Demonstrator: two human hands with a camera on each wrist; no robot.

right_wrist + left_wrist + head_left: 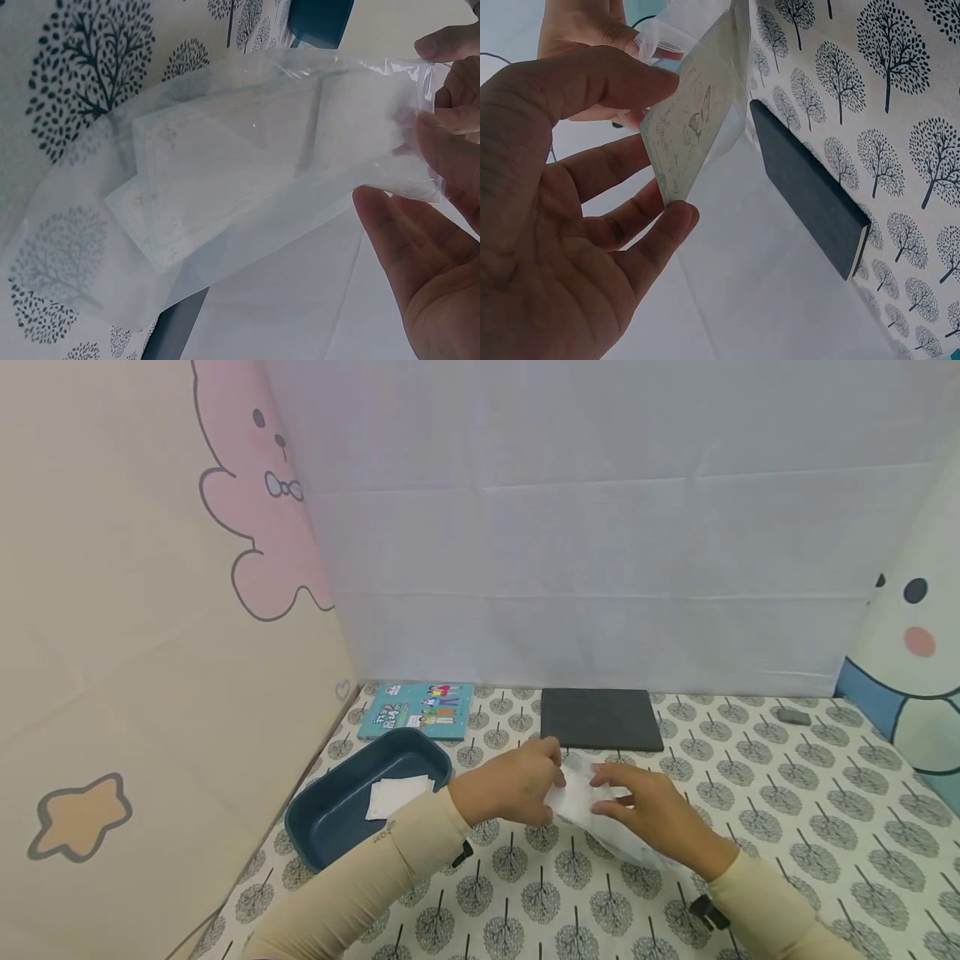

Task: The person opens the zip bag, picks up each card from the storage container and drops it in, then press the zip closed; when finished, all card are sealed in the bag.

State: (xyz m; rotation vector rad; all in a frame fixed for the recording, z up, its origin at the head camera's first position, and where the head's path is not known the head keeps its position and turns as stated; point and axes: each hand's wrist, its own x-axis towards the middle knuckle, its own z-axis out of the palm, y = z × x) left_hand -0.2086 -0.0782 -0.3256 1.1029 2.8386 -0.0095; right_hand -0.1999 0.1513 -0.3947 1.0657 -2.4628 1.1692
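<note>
A clear plastic bag (225,274) holds flat white square sheets (225,165), seen through it in the right wrist view. My left hand (517,783) is at the bag's mouth and pinches a thin white square piece (694,116) with faint drawn lines between thumb and fingers. Part of that piece is still covered by the bag. My right hand (656,810) holds the bag near its opening, fingers and thumb on the film. In the head view the bag slants from between the hands down to the right, partly hidden by the right hand.
To the left stands a dark blue bin (326,814) with white square sheets (397,795) in it. Behind it lies a turquoise picture book (416,712). A black notebook (600,718) lies beyond the hands; a small grey object (793,717) sits at the far right of the tree-print cloth.
</note>
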